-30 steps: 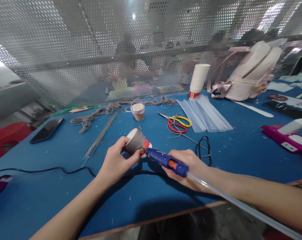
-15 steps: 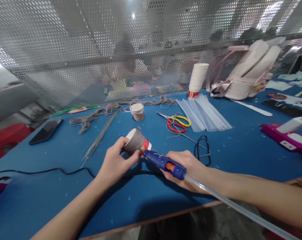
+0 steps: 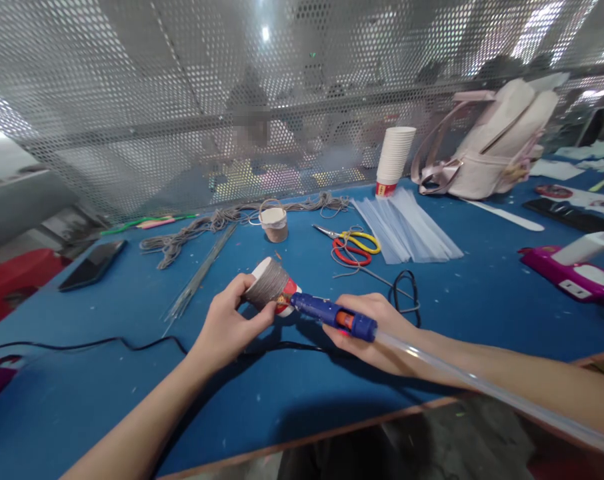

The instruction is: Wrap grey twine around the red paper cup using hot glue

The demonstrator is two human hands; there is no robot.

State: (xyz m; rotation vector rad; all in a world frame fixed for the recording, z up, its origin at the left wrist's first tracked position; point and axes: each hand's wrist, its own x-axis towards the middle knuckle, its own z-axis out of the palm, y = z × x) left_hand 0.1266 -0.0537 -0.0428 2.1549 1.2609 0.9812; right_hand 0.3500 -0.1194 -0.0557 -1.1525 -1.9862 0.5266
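Observation:
Tilted on its side, a paper cup (image 3: 269,285) wrapped in grey cord is held between the thumb and fingers of my left hand (image 3: 228,321). Its red printed part shows beyond the cord. My right hand (image 3: 375,330) is closed round a blue glue gun (image 3: 327,312), whose tip points left at the red part of the cup. Whether the tip touches the cup is hard to tell. A long clear glue stick (image 3: 432,361) runs out of the gun's back over my right forearm.
Behind the hands are a small covered cup (image 3: 275,225), scissors (image 3: 355,245), clear strips (image 3: 407,230), stacked paper cups (image 3: 396,159) and grey cord (image 3: 182,239). A black cable (image 3: 122,341) crosses the blue table (image 3: 102,400). A pink power strip (image 3: 572,277) and a bag (image 3: 497,143) are right.
The glue gun has turned slightly, its tip a little higher and its back end further right and up. My right hand has shifted with it. The wrapped cup has barely moved.

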